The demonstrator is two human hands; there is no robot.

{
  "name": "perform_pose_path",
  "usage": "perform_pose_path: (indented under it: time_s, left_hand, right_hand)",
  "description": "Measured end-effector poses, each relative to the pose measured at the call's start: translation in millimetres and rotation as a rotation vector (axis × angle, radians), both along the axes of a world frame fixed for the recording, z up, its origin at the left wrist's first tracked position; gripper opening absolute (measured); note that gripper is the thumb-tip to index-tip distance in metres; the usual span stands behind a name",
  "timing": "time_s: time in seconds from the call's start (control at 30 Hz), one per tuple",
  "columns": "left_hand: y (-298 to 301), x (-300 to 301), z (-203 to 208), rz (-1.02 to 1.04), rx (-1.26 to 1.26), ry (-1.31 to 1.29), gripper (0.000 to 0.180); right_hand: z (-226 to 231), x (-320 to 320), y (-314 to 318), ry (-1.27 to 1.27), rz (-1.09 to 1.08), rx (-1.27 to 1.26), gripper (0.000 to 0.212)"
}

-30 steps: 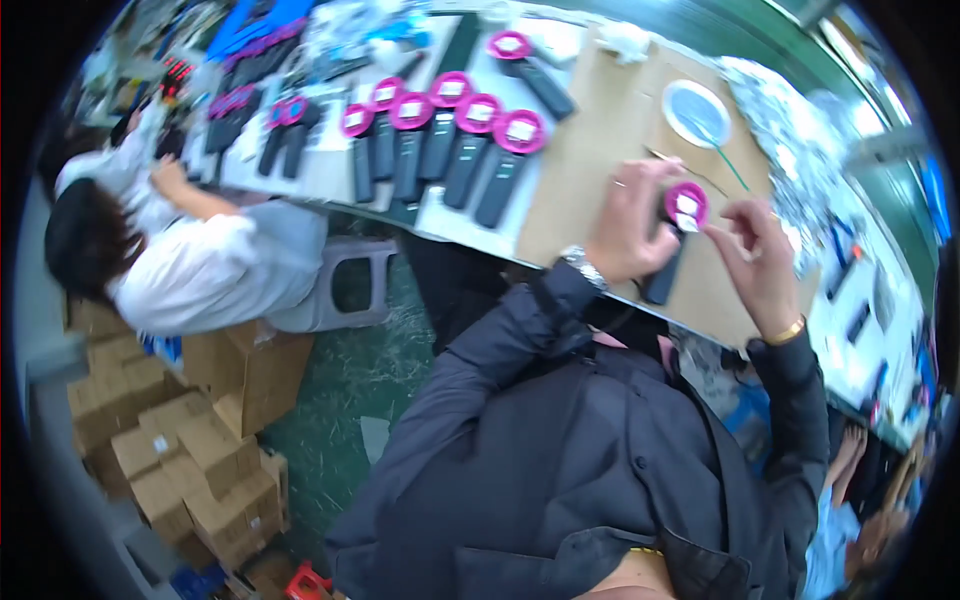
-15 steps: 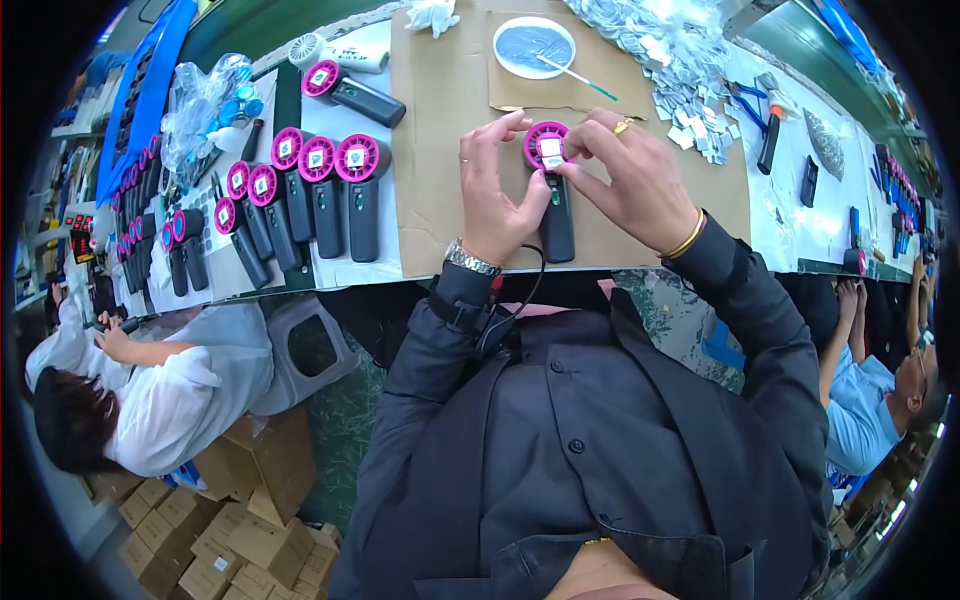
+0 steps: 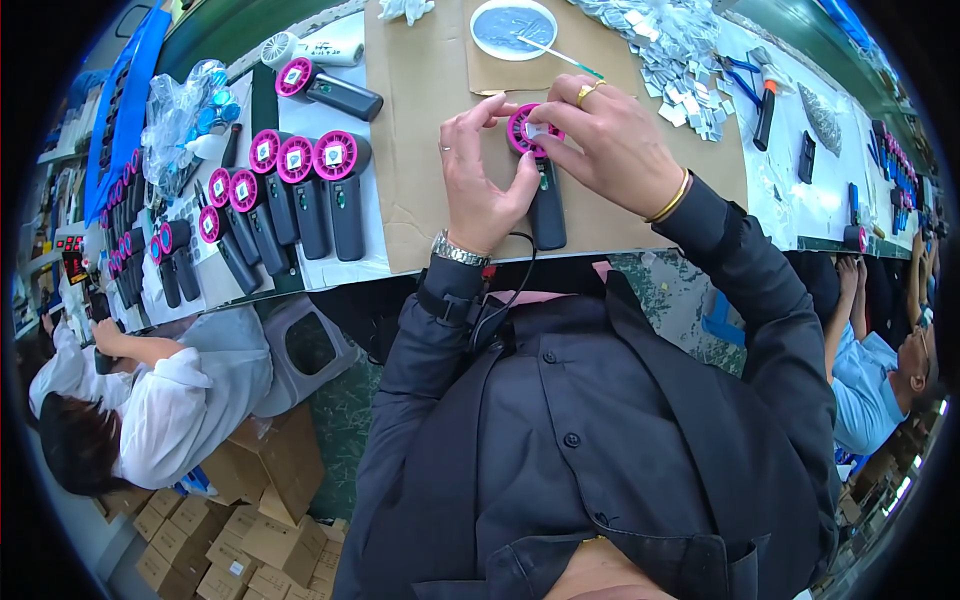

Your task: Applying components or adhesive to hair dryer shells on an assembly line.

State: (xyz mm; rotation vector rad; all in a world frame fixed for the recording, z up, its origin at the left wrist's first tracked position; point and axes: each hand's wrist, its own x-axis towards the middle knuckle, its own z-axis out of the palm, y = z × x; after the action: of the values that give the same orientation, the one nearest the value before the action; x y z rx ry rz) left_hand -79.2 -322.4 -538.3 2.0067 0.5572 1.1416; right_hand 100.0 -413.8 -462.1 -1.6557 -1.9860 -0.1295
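Note:
A handheld fan [image 3: 547, 210] with a magenta grille and dark grey handle lies in front of me, its handle pointing toward my body. My left hand [image 3: 480, 190] curves around the left side of the fan head, its forefinger near the top and its thumb by the neck, steadying it. At the middle of the grille, my right hand [image 3: 625, 145] pinches a small silvery-white square plate [image 3: 534, 131] between thumb and fingers. These fingers cover the right part of the grille. Brown cardboard [image 3: 410, 205] lies under the fan.
Several similar fans [image 3: 345, 205] with white squares on their grilles stand in rows at left. A bowl of grey paste [image 3: 505, 28] with a stick is at the far side. Small square plates [image 3: 690, 90] are heaped at right, near pliers [image 3: 741, 78]. Co-workers sit on both sides.
The white square on the grille, earlier seen face-on, now shows tilted and partly covered by my right fingers. The whole view has shifted slightly. My left hand keeps its place at the fan.

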Motion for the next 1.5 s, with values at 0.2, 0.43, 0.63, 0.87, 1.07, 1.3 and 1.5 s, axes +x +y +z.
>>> perform_pose_path:
  time_s: [0.2, 0.43, 0.63, 0.87, 1.07, 1.3, 1.5]
  left_hand:
    - [1, 3, -5, 0.015, 0.047, -0.001, 0.071]
    - [2, 2, -6, 0.018, 0.042, 0.015, 0.070]
    - [1, 1, -4, 0.008, 0.034, 0.006, 0.068]
    - [-2, 1, -3, -0.005, -0.023, -0.013, 0.062]
    - [-1, 0, -1, 0.007, 0.024, 0.020, 0.060]
    - [-2, 1, 5, 0.042, 0.156, 0.060, 0.053]
    - [-6, 2, 6, 0.056, 0.147, 0.102, 0.051]
  right_hand:
    - [0, 3, 8, -0.056, 0.006, -0.059, 0.022]
    - [-14, 9, -3, 0.049, 0.017, -0.123, 0.027]
    - [-23, -4, -20, 0.086, 0.021, -0.011, 0.031]
    - [-16, 2, -18, -0.040, 0.049, -0.035, 0.030]
    - [-15, 16, -23, 0.288, 0.042, -0.107, 0.031]
    - [-16, 49, 9, 0.001, -0.318, 0.124, 0.030]
    - [-27, 54, 20, -0.013, -0.478, -0.132, 0.026]
